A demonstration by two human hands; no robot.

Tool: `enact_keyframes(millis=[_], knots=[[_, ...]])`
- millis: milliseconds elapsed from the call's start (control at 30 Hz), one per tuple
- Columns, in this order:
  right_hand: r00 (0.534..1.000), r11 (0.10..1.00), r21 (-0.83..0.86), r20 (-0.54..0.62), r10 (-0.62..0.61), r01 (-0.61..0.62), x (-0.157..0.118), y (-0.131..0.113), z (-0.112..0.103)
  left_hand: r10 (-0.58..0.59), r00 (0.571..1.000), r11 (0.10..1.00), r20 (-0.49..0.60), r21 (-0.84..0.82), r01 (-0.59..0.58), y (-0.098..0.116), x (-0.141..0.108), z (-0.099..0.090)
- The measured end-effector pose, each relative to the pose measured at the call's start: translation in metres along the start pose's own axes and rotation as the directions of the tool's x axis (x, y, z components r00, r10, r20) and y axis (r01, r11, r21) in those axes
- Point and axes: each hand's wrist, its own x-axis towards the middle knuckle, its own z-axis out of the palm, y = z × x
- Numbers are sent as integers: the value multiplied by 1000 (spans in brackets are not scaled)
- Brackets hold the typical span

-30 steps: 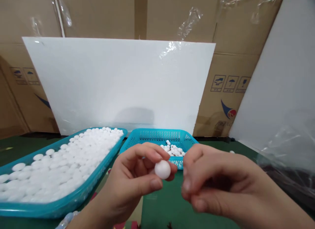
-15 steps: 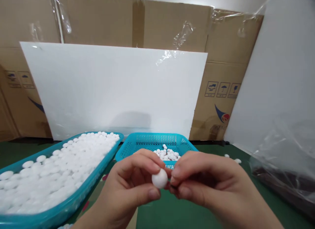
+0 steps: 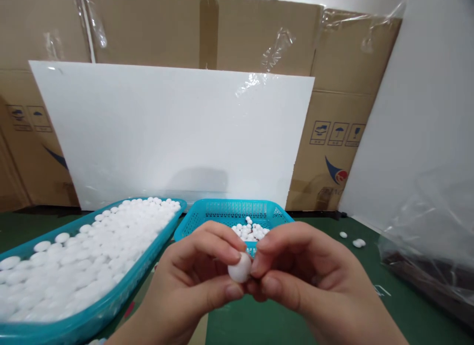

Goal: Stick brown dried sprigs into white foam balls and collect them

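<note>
A small white ball (image 3: 239, 268) is pinched between the thumb and forefinger of my left hand (image 3: 202, 266), low in the middle of the view. My right hand (image 3: 307, 273) is closed close against the ball's right side, fingertips bunched together. Whatever those fingers hold is hidden behind them. Beyond both hands stands a blue-green basket (image 3: 229, 206) with a small heap of white balls (image 3: 246, 231), some showing dark specks between them. To the left, a large blue-green tray (image 3: 148, 266) is filled with loose white balls (image 3: 92, 256).
Several white balls (image 3: 358, 243) lie on the green table (image 3: 259, 320) at the right. A clear plastic bag (image 3: 433, 256) with dark brown contents rests by the right edge. A white board (image 3: 185, 132) and cardboard boxes (image 3: 259, 38) stand behind.
My right hand has shifted slightly left, bringing its fingertips against the ball. A small dark bit seen between its fingers before is now hidden. My left hand keeps its pinch.
</note>
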Motion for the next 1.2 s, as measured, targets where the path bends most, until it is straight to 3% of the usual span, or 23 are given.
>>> enact_keyframes(millis=[367,567,733,867,1000,1100,1200], knots=[[999,999,-34,40,-30,31,-1,0,-1,19,1000,999,12,44,-19,2,-4,0],[1000,995,-98,-6,-29,28,-2,1,-2,30,1000,997,3,73,-30,0,-5,0],[998,994,-106,-59,17,-24,-2,0,0,71,997,973,-30,222,-63,2,-5,-3],[994,992,-118,-109,31,-44,-1,-2,1,137,990,909,31,393,-138,5,-5,-6],[992,980,-197,-121,-39,15,0,2,0,215,974,825,71,521,-220,7,-6,-5],[964,957,-251,-180,-196,147,0,9,1,258,959,781,119,559,-279,8,-7,-3],[939,907,-337,-140,-313,252,-1,12,1,256,958,768,130,574,-283,11,-5,-1]])
